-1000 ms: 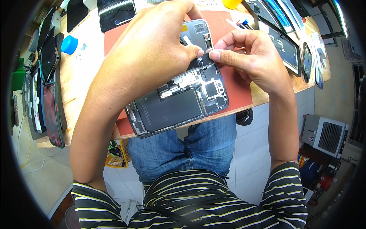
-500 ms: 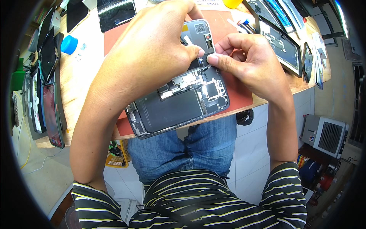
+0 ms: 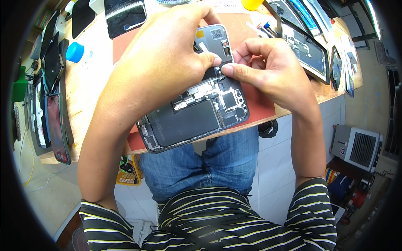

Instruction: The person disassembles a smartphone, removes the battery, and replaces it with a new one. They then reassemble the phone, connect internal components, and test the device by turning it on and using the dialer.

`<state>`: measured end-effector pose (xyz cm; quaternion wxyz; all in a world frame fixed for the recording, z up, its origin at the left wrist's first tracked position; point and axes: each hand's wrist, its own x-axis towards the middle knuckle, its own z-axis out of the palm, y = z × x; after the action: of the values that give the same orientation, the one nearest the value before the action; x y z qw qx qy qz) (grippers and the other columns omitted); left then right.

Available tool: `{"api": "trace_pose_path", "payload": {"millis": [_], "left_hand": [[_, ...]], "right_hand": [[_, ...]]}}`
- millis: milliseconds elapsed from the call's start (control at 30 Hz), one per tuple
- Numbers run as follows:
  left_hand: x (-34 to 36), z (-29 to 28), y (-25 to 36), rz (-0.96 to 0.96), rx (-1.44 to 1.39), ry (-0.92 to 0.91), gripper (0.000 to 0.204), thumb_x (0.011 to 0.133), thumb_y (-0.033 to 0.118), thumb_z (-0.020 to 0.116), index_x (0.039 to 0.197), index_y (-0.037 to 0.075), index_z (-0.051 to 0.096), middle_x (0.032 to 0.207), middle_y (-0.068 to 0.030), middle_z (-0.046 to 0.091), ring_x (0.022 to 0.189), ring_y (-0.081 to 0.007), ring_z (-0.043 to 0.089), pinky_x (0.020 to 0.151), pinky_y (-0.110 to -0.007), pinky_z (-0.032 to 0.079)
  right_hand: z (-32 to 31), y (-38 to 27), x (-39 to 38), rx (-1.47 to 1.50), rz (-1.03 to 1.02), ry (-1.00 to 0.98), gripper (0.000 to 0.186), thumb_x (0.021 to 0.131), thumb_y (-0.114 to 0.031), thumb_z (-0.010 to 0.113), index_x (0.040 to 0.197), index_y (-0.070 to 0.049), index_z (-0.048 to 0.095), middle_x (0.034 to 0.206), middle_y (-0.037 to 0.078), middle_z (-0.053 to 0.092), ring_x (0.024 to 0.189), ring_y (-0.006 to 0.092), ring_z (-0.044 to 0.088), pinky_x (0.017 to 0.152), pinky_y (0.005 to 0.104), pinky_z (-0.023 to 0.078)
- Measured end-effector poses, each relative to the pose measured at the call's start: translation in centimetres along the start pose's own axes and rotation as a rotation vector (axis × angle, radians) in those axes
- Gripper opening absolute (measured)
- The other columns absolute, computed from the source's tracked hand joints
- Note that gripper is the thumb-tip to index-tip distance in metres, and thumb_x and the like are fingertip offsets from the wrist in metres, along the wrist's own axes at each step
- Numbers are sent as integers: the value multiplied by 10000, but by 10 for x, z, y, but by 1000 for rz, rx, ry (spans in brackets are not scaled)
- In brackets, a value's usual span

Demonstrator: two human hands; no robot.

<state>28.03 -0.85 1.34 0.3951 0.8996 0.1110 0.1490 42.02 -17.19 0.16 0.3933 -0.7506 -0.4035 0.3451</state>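
Note:
An opened smartphone (image 3: 184,123) lies at the near edge of the table, its dark battery, circuit parts and camera lenses exposed. Along its far side stands the phone's lifted panel (image 3: 217,45), grey inside, with a small square code label. My left hand (image 3: 167,54) reaches across the phone and grips this panel, thumb on the inner face and fingers hidden behind. My right hand (image 3: 272,69) pinches the panel's lower right corner by the hinge line, thumb in front, index finger behind. Any small part between those right fingertips is hidden.
A reddish mat (image 3: 264,98) lies beneath the phone. Back left are a blue cap (image 3: 75,52) and dark phone screens (image 3: 124,16). Another opened device (image 3: 305,48) lies at right. Phones in a row (image 3: 56,125) line the left edge; a yellow container (image 3: 252,4) stands at the back.
Both hands keep their hold. The phone has tilted slightly, as the glare on its camera area has faded, and it sits a little further left in view. The background has shifted slightly too.

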Motion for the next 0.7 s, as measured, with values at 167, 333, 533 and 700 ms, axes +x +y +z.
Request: {"api": "trace_pose_path", "payload": {"millis": [167, 333, 533, 700], "left_hand": [[0, -1, 4, -54, -14, -23, 380, 770, -13, 800, 1123, 25, 666, 876, -68, 697, 846, -147, 667, 808, -293, 530], [0, 1, 4, -6, 2, -3, 379, 769, -16, 797, 1121, 24, 660, 873, -69, 695, 852, -150, 672, 807, -295, 531], [-1, 1, 2, -3, 20, -9, 390, 778, -15, 803, 1138, 31, 661, 889, -75, 698, 865, -153, 673, 821, -300, 534], [0, -1, 0, -37, -28, -26, 391, 788, -20, 798, 1153, 28, 665, 905, -75, 702, 872, -143, 675, 822, -293, 539]], "right_hand": [[2, 3, 5, -47, 15, 4, 211, 854, -134, 868, 916, 5, 722, 776, -34, 673, 662, -5, 591, 568, 147, 443], [-1, 5, 7, -14, 25, 7, 187, 880, -140, 843, 925, 14, 748, 756, -7, 701, 673, 16, 622, 584, 159, 467], [-3, 2, 6, 20, 25, -3, 216, 893, -186, 838, 935, 8, 755, 730, -12, 694, 612, 3, 585, 512, 156, 407], [-2, -1, 4, 52, 37, 9, 235, 876, -208, 858, 914, -5, 748, 701, -30, 675, 578, -8, 557, 481, 161, 378]]}}
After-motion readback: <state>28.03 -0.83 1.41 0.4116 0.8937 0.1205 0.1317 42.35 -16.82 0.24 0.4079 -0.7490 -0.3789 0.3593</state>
